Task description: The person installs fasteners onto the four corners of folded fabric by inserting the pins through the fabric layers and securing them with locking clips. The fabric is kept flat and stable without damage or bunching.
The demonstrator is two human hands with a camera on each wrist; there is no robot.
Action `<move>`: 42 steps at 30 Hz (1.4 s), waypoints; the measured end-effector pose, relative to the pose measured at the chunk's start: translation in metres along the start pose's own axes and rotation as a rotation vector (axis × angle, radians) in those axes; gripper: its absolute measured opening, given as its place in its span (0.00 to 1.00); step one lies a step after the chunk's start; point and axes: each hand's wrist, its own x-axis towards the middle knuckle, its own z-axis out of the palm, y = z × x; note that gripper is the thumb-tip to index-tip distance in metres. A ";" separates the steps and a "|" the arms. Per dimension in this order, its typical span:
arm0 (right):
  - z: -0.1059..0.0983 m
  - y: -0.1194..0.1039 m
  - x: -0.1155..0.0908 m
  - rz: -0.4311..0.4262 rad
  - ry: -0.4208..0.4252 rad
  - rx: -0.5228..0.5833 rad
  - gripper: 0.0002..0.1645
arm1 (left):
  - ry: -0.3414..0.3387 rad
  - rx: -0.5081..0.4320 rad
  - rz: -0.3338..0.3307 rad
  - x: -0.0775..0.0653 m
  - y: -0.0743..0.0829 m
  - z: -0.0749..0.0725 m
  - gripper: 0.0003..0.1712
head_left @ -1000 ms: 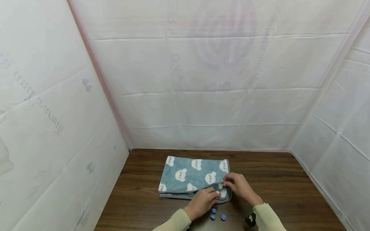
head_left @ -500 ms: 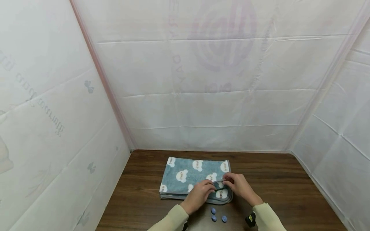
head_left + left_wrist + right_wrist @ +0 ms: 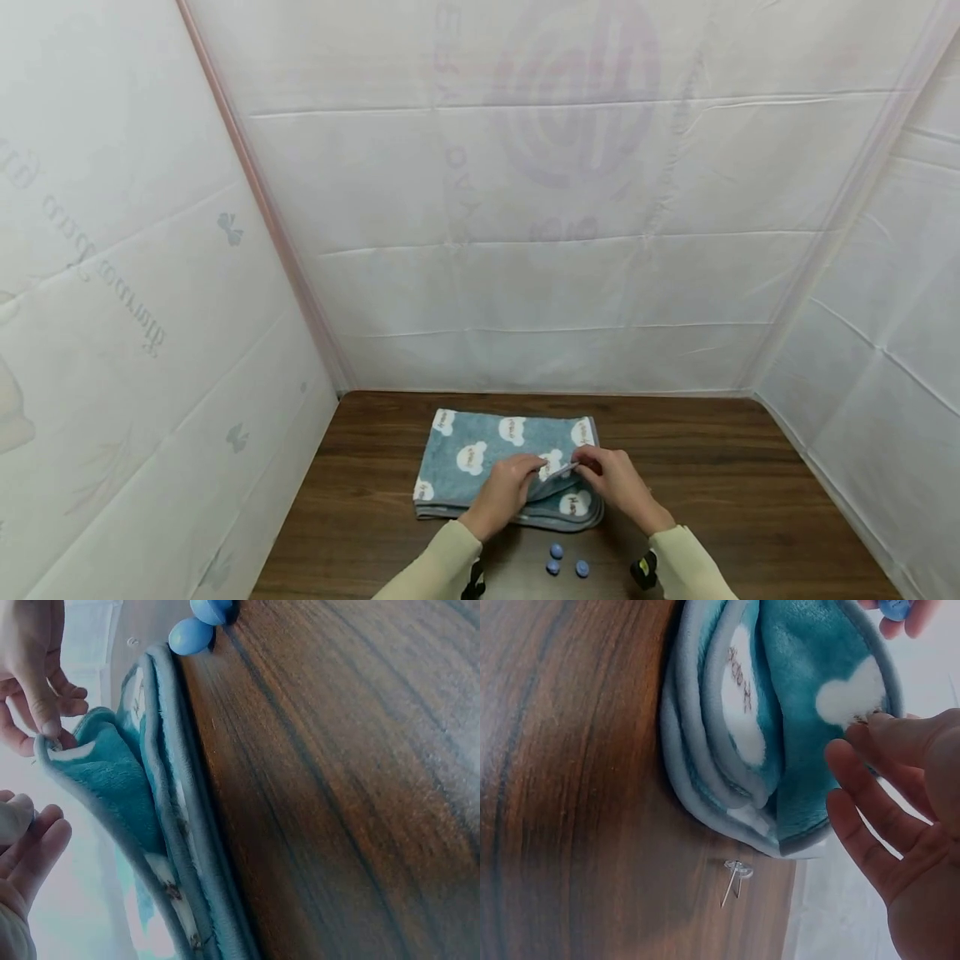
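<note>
A folded teal blanket [image 3: 480,483] with white bear heads and grey edging lies on the table. My right hand [image 3: 618,487] pinches the raised edge of its top layer near the right front corner, turning up the underside. Under the right thumb, in the left wrist view, a small clear piece [image 3: 55,744] shows, mostly hidden. My left hand [image 3: 498,497] is left of that corner, thumb and fingers pinching a small blue round cap [image 3: 895,608], best seen in the right wrist view. Three similar blue caps [image 3: 582,568] lie in front of the blanket.
A clear-headed pin [image 3: 739,868] lies on the wooden table [image 3: 577,825] beyond the blanket's right side, point up. White printed sheets [image 3: 480,283] wall in the table at the back, left and right.
My left hand has moved from the blanket's front edge up and to the left. The top layer's edge is lifted and turned back further. My right hand stays at the corner.
</note>
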 end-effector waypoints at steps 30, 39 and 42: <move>0.004 -0.003 0.003 -0.103 0.116 0.061 0.11 | 0.063 -0.005 -0.067 -0.001 -0.008 0.005 0.13; 0.006 -0.004 0.005 -0.184 0.159 0.093 0.14 | 0.063 -0.112 -0.138 0.008 -0.007 0.004 0.15; 0.006 -0.005 0.005 -0.189 0.158 0.102 0.13 | 0.055 -0.141 -0.166 0.011 -0.007 0.004 0.15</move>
